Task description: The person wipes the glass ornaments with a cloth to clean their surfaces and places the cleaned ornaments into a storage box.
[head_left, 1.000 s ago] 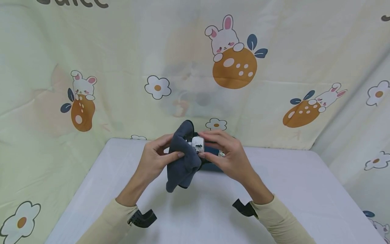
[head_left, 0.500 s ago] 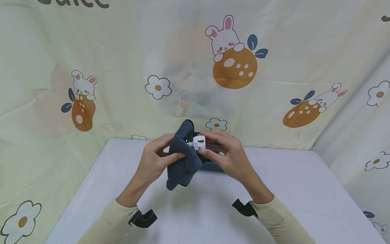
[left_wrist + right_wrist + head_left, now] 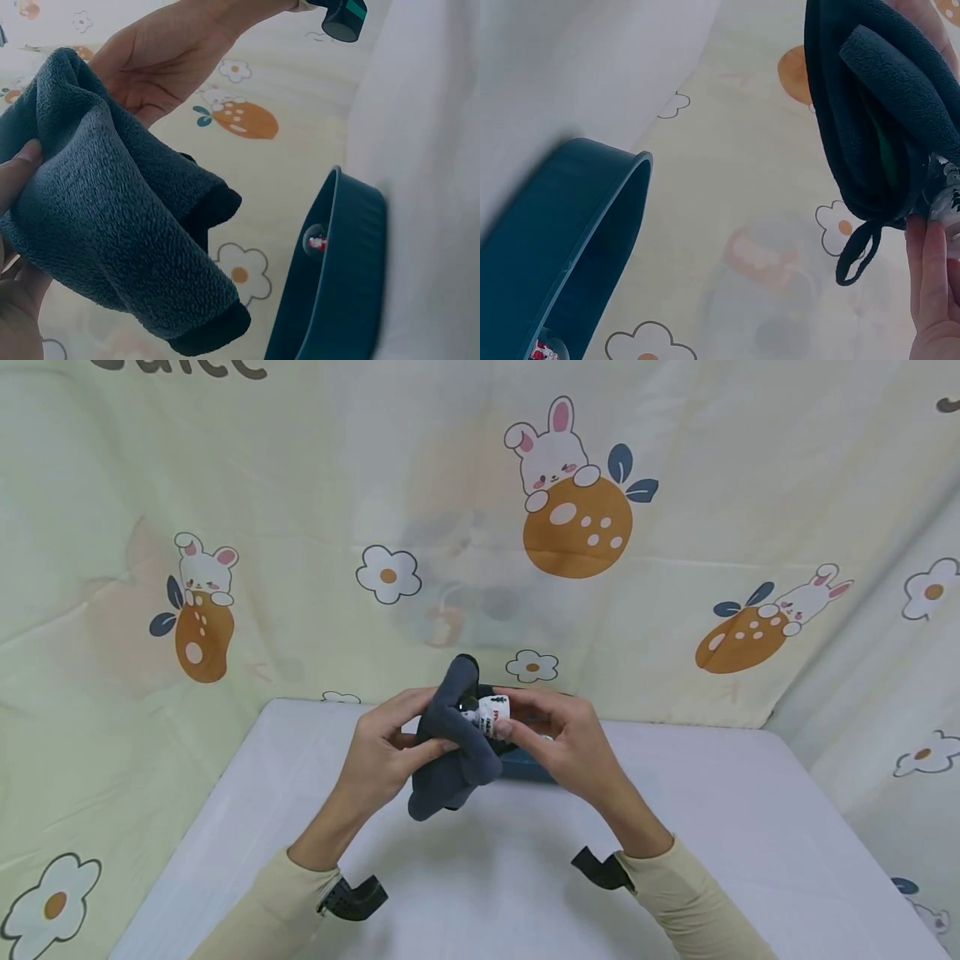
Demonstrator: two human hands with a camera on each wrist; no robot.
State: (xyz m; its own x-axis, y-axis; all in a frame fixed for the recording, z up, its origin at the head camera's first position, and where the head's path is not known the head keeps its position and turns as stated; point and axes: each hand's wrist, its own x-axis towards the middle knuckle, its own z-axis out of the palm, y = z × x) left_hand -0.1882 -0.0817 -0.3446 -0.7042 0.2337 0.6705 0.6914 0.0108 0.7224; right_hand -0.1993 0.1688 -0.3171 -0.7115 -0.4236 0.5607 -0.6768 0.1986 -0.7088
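A dark blue-grey towel (image 3: 448, 760), plush with a dark edge, is bunched in my left hand (image 3: 381, 743), thumb on the near side. From its folds sticks out a small snow globe (image 3: 492, 715) with a white base printed in black and red. My right hand (image 3: 564, 733) pinches that base between thumb and fingers. The towel (image 3: 112, 202) hides the globe in the left wrist view. In the right wrist view, the towel's hanging loop (image 3: 859, 253) dangles, and part of the snow globe (image 3: 949, 202) shows at the right edge.
Behind the hands, a dark blue tray (image 3: 525, 768) stands on the white table (image 3: 675, 827). Another small clear globe with a red-and-white figure (image 3: 316, 241) sits inside it. A printed curtain (image 3: 315, 527) hangs at the back.
The snow globe's base has turned in my right fingers, bringing red print into sight, and shifted slightly right. The towel's lower corner has risen a little. My left hand has hardly moved.
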